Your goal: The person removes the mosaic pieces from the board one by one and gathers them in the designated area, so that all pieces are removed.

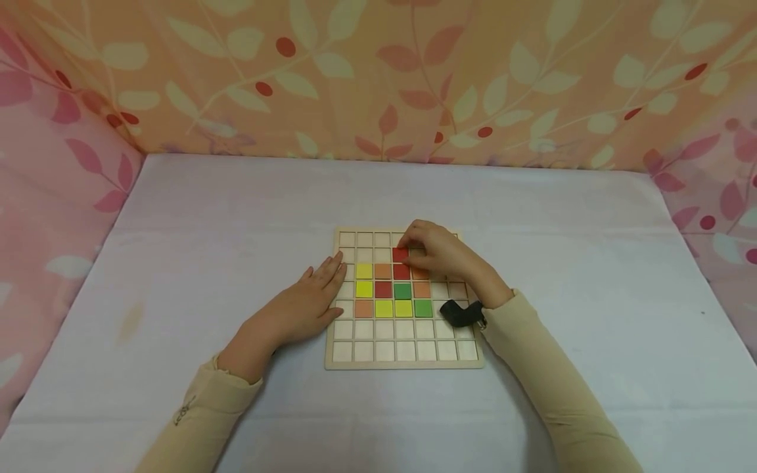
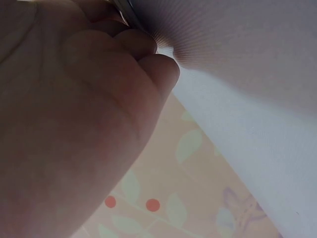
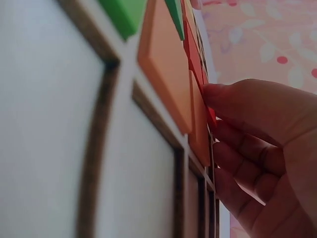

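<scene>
Right hand (image 1: 440,253) pinches a red tile (image 1: 399,253) at the far end of the other coloured tiles (image 1: 402,291), while the left hand (image 1: 309,299), fingers straight, rests along the left edge of the gridded board (image 1: 405,364) on the desk (image 1: 207,230). Settling that tile into its square seems the step in hand; whether it lies flush I cannot tell, so the next move likely calls for a gentle press.

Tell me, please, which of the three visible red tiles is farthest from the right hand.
The red tile directly between a yellow tile and a green tile; the other two red tiles sit one column rightward, close to the right hand.
</scene>
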`<control>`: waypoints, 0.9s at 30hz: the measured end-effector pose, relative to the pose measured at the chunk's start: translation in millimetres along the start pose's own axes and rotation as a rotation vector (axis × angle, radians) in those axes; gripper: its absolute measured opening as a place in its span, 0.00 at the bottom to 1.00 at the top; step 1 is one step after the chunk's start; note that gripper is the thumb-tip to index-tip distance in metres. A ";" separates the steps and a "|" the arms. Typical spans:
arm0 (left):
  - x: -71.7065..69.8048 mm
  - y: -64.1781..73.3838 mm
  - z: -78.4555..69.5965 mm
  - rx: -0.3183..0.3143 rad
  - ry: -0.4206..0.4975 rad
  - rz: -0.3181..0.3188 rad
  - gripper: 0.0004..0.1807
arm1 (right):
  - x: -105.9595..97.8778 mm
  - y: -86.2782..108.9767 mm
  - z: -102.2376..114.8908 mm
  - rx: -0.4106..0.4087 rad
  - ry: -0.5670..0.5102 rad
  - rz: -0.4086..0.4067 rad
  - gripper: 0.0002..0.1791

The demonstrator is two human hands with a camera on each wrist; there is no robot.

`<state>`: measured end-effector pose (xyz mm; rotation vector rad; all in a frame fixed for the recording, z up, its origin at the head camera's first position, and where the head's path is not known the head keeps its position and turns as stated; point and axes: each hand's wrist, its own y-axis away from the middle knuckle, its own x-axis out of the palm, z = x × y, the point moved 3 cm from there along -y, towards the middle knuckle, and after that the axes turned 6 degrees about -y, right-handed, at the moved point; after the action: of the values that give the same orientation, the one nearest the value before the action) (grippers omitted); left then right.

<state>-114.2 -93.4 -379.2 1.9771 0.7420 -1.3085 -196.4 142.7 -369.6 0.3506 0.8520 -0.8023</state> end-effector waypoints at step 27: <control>2.1 0.5 1.4 -0.001 0.006 -0.008 0.39 | -5.3 3.6 -4.5 -0.022 -0.216 -0.125 0.07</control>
<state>-113.9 -94.6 -381.5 1.9805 0.7535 -1.3069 -198.2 150.3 -368.4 0.1882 0.6842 -0.9282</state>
